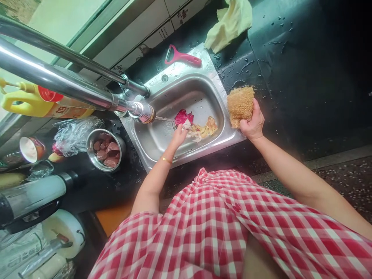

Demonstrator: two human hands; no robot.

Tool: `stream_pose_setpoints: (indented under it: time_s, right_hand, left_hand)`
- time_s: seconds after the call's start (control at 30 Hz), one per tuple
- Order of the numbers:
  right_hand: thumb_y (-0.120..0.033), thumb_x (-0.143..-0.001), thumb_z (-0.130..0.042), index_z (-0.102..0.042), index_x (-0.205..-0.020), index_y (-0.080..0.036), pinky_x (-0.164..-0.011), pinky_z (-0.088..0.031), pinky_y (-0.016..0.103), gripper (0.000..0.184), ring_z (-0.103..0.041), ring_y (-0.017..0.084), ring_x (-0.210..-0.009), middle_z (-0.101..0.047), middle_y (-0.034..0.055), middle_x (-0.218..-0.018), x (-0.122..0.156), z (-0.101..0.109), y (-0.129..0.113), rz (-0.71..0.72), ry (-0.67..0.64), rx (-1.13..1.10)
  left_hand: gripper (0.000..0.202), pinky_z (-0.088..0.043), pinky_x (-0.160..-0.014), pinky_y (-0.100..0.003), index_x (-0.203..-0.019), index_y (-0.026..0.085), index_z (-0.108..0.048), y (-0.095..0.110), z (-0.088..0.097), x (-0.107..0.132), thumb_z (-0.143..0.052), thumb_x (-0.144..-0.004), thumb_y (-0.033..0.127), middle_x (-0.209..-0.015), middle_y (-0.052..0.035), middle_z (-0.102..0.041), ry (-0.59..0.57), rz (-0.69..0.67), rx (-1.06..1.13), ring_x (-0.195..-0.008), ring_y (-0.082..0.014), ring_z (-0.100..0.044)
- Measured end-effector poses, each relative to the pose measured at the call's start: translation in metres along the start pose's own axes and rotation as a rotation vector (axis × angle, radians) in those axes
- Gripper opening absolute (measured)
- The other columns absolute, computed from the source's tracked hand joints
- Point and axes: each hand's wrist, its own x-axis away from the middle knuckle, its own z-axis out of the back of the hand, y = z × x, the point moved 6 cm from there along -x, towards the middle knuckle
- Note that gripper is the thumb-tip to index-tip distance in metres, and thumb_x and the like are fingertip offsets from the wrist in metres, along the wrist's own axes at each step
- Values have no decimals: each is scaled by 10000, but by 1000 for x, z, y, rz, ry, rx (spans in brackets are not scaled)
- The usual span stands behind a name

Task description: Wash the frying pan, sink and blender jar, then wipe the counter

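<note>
My right hand [255, 121] grips a tan loofah sponge [240, 105] beside the sink's right rim, thumb in front and fingers behind. Down in the steel sink [151, 135], my left hand [180, 135] is closed on vegetable scraps at the drain, its fingertips partly hidden. Those scraps include a crumpled red-purple leafy piece [183, 117] and a whitish bit. To the right of them on the sink floor lie yellow-brown peelings [207, 128]. A thin stream of water runs from the faucet [142, 112] toward the drain.
A pink peeler [186, 58] lies on the sink's back rim, with a pale yellow cloth [231, 27] farther right. Left of the sink stand a metal pot [105, 150] of reddish-brown chunks, a plastic bag [72, 135] and a yellow bottle [29, 102]. Water drops dot the dark counter [290, 77].
</note>
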Motion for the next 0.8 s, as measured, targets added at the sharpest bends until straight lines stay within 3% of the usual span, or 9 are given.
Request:
stream_pose_setpoints:
  time_s: [0.07,0.13,0.23,0.33,0.43,0.57,0.67,0.73,0.8]
  right_hand:
    - [-219,-561,-455,-286,-1434,-125,-1020,-442,492,894,-524,331,-1221,-492,150,-1381,0,0,0,0,6,3]
    - [-221,-562,-457,-283,-1437,-123,-1018,-445,491,897,-527,330,-1216,-492,151,-1380,0,0,1,7,10,8]
    - [-223,-562,-451,-269,-1442,-123,-1003,-457,499,904,-541,332,-1198,-496,149,-1376,0,-1,2,16,10,30]
    - [-222,-565,-445,-253,-1450,-130,-998,-460,500,911,-543,331,-1199,-492,144,-1381,0,-1,4,30,15,44]
    - [-221,-560,-440,-245,-1454,-134,-1000,-458,501,919,-544,329,-1201,-491,140,-1383,0,-1,4,40,19,43]
    - [-223,-554,-439,-264,-1446,-121,-999,-460,500,915,-549,329,-1194,-497,148,-1377,0,-1,3,33,30,40]
    - [-225,-554,-437,-281,-1441,-119,-993,-464,499,907,-548,332,-1193,-506,150,-1369,0,0,1,13,31,44]
    - [-226,-553,-436,-291,-1437,-124,-993,-466,495,902,-550,331,-1191,-513,147,-1362,-1,1,0,4,30,48]
    - [-226,-551,-437,-300,-1432,-125,-997,-466,489,897,-553,328,-1187,-518,144,-1359,-1,1,0,0,32,51]
  left_hand:
    - [284,-438,-888,-296,-1135,130,-546,26,-6,14,-515,-860,193,-1053,-87,-646,-79,-130,-55,-935,-186,-595]
    - [383,-424,-942,-295,-1270,152,-494,53,-26,29,-446,-890,169,-1186,-93,-618,-204,-264,-2,-1020,-183,-592]
    - [371,-351,-1060,-321,-1219,183,-579,82,-62,51,-393,-900,144,-1320,-83,-569,-448,-439,35,-1211,-191,-521]
    - [275,-258,-1134,-368,-962,180,-695,76,-67,68,-441,-863,144,-1442,-63,-476,-676,-471,-6,-1346,-217,-407]
    - [251,-272,-1127,-380,-698,168,-671,35,-37,74,-446,-801,128,-1451,-57,-470,-758,-310,-16,-1342,-226,-420]
    - [214,-394,-1032,-344,-504,180,-564,-26,7,66,-446,-663,97,-1252,-55,-644,-754,-56,1,-1189,-223,-565]
    - [207,-454,-948,-321,-478,185,-556,-56,30,45,-465,-643,103,-1053,-38,-723,-729,59,-173,-1009,-216,-633]
    - [217,-468,-905,-297,-547,177,-591,-62,54,19,-450,-689,91,-939,-33,-726,-534,68,-293,-920,-188,-631]
    - [248,-464,-890,-279,-733,153,-634,-55,88,-9,-402,-773,73,-912,-31,-698,-182,16,-348,-928,-163,-605]
